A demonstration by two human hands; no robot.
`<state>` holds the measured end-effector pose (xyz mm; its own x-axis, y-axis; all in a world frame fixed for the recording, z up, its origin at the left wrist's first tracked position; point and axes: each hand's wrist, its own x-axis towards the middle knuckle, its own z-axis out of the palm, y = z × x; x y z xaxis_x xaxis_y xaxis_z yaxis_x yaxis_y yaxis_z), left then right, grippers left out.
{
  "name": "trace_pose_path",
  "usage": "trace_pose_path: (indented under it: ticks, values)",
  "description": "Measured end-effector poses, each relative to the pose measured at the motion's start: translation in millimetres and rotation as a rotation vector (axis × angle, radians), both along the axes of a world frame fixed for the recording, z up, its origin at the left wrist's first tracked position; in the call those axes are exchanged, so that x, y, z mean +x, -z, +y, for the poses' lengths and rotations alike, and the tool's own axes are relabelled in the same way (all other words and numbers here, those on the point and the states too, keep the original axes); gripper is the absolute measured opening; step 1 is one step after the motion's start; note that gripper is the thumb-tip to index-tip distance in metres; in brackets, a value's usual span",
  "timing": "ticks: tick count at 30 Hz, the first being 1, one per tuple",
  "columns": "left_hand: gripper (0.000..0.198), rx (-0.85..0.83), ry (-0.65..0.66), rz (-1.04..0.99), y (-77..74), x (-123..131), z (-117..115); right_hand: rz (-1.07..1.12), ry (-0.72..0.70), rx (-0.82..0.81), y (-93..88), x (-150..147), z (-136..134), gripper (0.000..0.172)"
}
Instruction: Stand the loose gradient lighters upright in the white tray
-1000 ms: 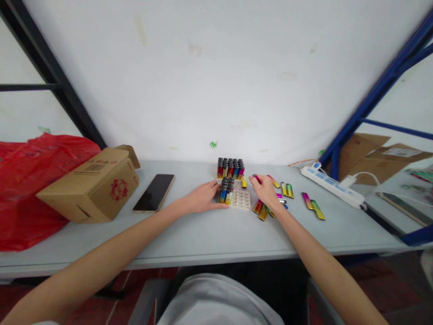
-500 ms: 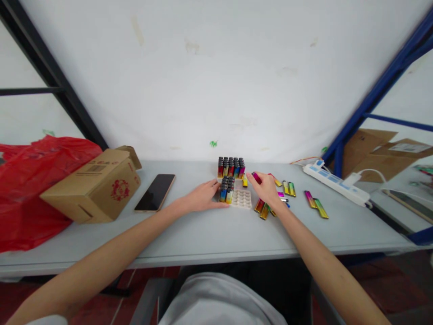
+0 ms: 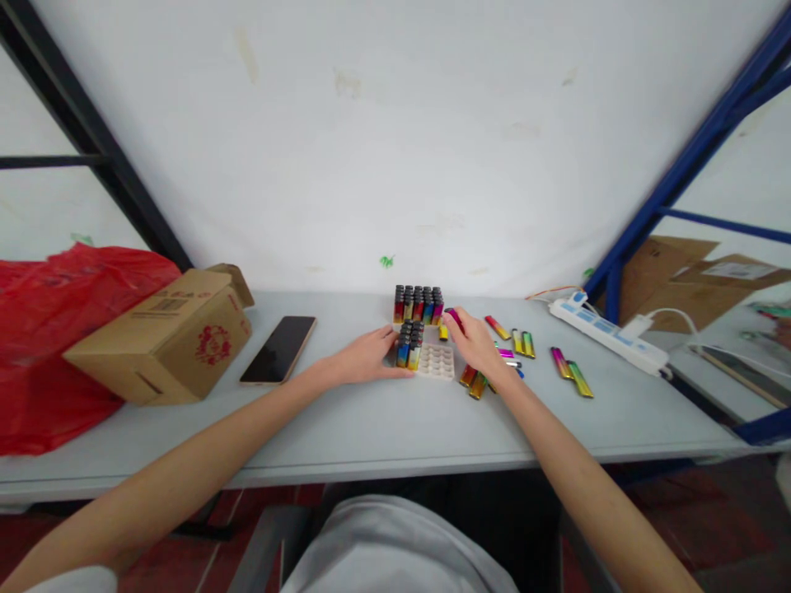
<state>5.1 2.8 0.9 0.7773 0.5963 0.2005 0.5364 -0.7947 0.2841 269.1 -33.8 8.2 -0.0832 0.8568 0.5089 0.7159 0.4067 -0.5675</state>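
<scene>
My left hand (image 3: 371, 356) curves round the left end of a white tray (image 3: 437, 362), thumb along its front side and fingers behind. Two columns of upright lighters (image 3: 409, 346) with black tops fill the tray's left part; round hollows show in its right part. Pinched in my right hand (image 3: 475, 339) is a purple lighter (image 3: 455, 318), tilted, over the tray's back right corner. A yellow lighter (image 3: 443, 332) is close to the tray's back edge. Behind it stands a full block of lighters (image 3: 418, 305) in rows. Loose lighters (image 3: 475, 382) lie under and beside my right wrist.
More lighters (image 3: 572, 372) lie to the right, before a white power strip (image 3: 609, 336) with cables. On the left are a black phone (image 3: 279, 350), a cardboard box (image 3: 164, 342) and a red plastic bag (image 3: 74, 329). The white wall (image 3: 395, 148) closes off the table's back.
My right hand has moved a little left with the purple lighter, closer to the tray. My left hand stays at the tray. The whole view has shifted slightly.
</scene>
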Motion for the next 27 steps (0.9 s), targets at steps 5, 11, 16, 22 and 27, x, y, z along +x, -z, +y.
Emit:
trace_pose_path:
  ticks: [5, 11, 16, 22, 27]
  values:
    - [0.078, -0.019, -0.014, -0.009, 1.6, 1.1, 1.4, -0.081, -0.116, 0.028, 6.8, -3.2, 2.9, 0.046]
    - [0.077, -0.014, -0.011, -0.041, 2.2, 2.0, -0.5, -0.036, -0.064, -0.058, 13.0, -9.1, 3.6, 0.042]
    - [0.074, -0.013, -0.02, -0.044, 3.1, 2.1, -1.5, -0.148, -0.135, -0.066, 13.9, -4.0, 8.0, 0.03]
    - [0.073, -0.004, -0.02, -0.045, 3.2, 2.6, 0.1, -0.276, -0.264, -0.032, 17.1, 3.2, 12.8, 0.023]
    - [0.073, -0.01, -0.067, -0.011, 2.2, 5.0, -0.5, -0.311, -0.268, -0.014, 13.3, 3.0, 9.3, 0.024]
